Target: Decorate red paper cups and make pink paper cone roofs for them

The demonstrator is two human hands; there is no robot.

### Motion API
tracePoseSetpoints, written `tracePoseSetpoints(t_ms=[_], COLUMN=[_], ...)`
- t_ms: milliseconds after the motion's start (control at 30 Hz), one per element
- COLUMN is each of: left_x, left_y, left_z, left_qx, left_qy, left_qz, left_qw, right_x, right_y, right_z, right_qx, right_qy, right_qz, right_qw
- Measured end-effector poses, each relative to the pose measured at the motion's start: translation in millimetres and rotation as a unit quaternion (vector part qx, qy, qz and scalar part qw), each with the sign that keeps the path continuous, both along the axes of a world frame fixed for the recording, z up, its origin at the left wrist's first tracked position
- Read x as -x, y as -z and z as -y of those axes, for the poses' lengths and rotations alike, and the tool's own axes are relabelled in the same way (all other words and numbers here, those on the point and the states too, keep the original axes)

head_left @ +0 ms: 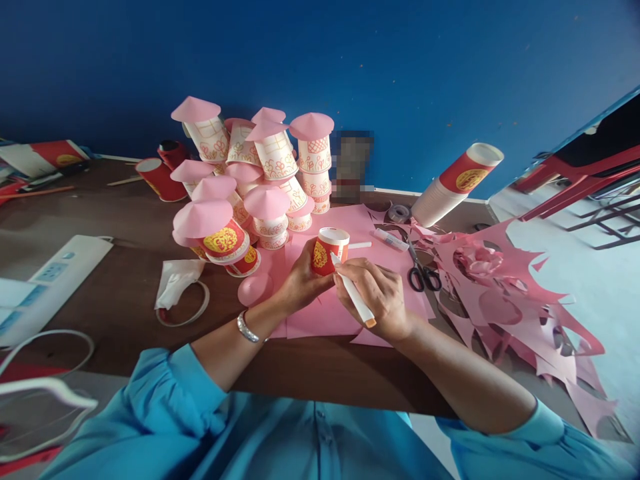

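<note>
In my left hand [303, 277] is a red paper cup [323, 257] with a gold emblem and a white rim, held above pink paper [310, 320]. My right hand [377, 293] grips a white marker [356, 293] with an orange end. The marker's tip points at the cup's side and seems to touch it. A small pink paper cone [255, 289] lies left of my left wrist. Behind my hands stand several decorated paper cups [275, 157] with pink cone tops [203, 219], some stacked on others.
Black-handled scissors [424, 277], a glue stick [390, 240] and a tape roll [399, 213] lie to the right, beside pink paper scraps [505, 300]. A tall stack of cups [450, 187] leans at the back right. A white headband [184, 300] and a power strip [55, 287] are on the left.
</note>
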State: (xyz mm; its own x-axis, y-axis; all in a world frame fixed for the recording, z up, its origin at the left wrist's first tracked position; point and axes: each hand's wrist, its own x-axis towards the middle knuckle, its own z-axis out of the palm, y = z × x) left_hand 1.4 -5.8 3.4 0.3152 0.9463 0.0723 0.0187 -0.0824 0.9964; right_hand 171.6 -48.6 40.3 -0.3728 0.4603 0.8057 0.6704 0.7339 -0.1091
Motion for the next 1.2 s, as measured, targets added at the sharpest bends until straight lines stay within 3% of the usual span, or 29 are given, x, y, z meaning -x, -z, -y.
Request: tracePoseSetpoints(t_ms=[700,1200], left_x=[-2.1,1.2], left_y=[1.5,-2.6], left_z=[-1.3,-1.1], left_qx=[-0.003,0.008], left_qy=[-0.008,-0.017], left_qz=[0.002,0.006], left_qw=[1.0,1.0], right_x=[3.4,-0.9], right_y=[-1.1,-1.7], right_z=[6.6,6.5], right_qx=[0.046,0.037], right_qy=[-0.027,0.002], right_qz=[-0.013,-0.021], right_qw=[0.999,0.999])
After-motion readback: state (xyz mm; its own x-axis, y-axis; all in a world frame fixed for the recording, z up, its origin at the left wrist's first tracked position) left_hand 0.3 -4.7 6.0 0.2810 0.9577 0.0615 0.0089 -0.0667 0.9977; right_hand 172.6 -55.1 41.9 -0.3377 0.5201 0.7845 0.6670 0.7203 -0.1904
